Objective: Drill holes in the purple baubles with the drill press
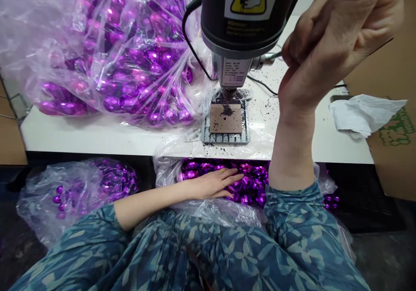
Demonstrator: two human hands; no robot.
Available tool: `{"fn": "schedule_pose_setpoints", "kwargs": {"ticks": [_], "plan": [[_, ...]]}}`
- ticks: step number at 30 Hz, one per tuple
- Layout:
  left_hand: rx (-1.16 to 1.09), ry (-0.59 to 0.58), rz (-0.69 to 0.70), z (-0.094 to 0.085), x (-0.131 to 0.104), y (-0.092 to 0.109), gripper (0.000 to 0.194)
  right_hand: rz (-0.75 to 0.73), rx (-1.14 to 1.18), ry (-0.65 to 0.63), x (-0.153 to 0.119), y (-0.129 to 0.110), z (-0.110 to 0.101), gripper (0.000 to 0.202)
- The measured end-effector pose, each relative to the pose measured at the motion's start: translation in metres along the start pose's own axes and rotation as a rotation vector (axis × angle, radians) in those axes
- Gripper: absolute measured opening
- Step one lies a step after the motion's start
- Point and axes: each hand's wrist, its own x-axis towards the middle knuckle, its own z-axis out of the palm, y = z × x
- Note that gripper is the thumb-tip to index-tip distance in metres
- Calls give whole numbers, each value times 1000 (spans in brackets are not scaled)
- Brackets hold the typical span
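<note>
My left hand [216, 183] lies with its fingers stretched out on shiny purple faceted balls [250, 182] in an open plastic bag at my lap. Raised at the upper right, my right hand [341, 35] is closed around the feed lever [274, 57] of a small drill press [248, 27]; most of the lever is hidden by the fist. Under the drill's chuck [229, 93], a brown board [225, 126] with a small hole rests on the slotted metal base [208, 137]. Dark shavings are heaped on the board and scattered around it.
A large clear bag [130, 66] of purple balls covers the white table's left side. Another bag [74, 191] sits below at left. A crumpled white cloth [364, 113] lies at right beside a cardboard box [393, 161]. Black cables [191, 40] run by the machine.
</note>
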Motion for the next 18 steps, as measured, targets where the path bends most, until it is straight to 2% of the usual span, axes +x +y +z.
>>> {"fn": "schedule_pose_setpoints", "kwargs": {"ticks": [2, 3, 5, 7, 9, 10, 12, 14, 16, 18], "plan": [[68, 77, 75, -7, 5, -1, 72, -234, 156, 70, -3, -1, 4, 43], [107, 143, 121, -14, 8, -2, 65, -295, 194, 85, -4, -1, 5, 47], [180, 341, 200, -33, 14, -10, 44, -279, 176, 70, -5, -2, 4, 52], [204, 578, 203, -62, 21, -26, 35, -252, 144, 59, -6, -3, 2, 52], [162, 762, 112, -99, 30, -50, 31, -232, 145, 52, -6, -4, 0, 51], [131, 810, 32, -120, 36, -65, 28, -223, 154, 55, -5, -4, -1, 50], [65, 864, -137, -163, 50, -99, 25, -214, 172, 76, -5, -4, -1, 50], [59, 863, -290, -200, 67, -135, 24, -228, 183, 84, -4, -4, -1, 53], [143, 813, -376, -228, 83, -166, 21, -237, 175, 70, -4, -3, -2, 56], [236, 752, -409, -244, 95, -187, 27, -232, 158, 57, -4, -2, -4, 58]]}}
